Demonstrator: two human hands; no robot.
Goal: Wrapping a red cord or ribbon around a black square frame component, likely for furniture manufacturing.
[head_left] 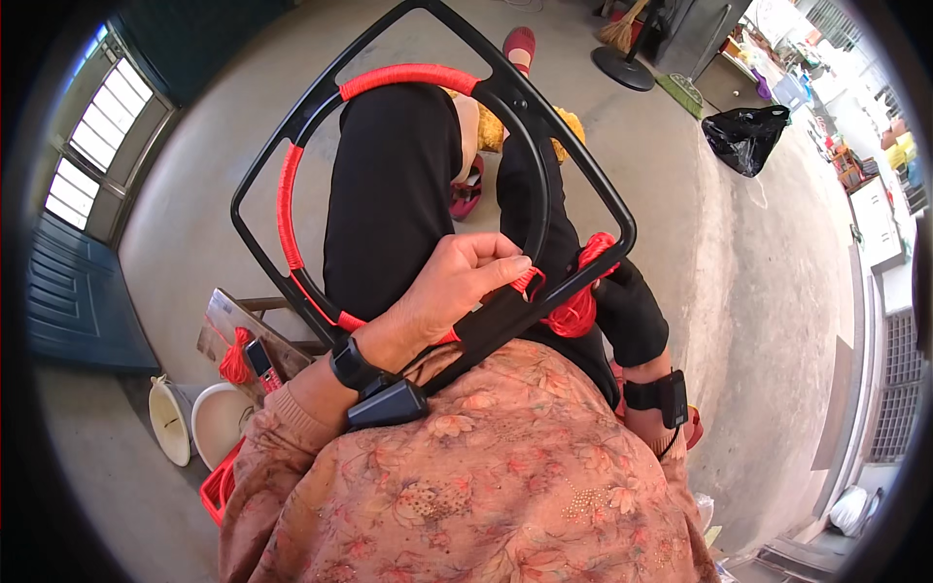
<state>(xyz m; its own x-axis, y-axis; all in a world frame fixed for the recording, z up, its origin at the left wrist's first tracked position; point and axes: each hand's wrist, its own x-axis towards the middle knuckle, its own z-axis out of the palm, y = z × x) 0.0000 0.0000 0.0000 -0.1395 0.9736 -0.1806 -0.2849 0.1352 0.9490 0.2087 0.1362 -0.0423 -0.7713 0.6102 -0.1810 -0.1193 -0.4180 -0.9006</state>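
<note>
Our left hand (442, 291) pinches red cord (530, 282) against the black frame (530, 146) on our lap, at centre. Our right hand's (680, 437) grip, at four o'clock, is hidden. Slackened pinch could unravel the wrapping.

Bare concrete floor (739, 262), barred window (102, 131) at left, sunlit clutter far right.

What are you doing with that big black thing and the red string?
A person sits holding a black plastic frame with a round ring inside across the lap. The left hand pinches a strand of red cord at the ring's lower edge. Parts of the ring are already wound in red. A loose bundle of the cord hangs beside it. The right hand is hidden from view.
</note>
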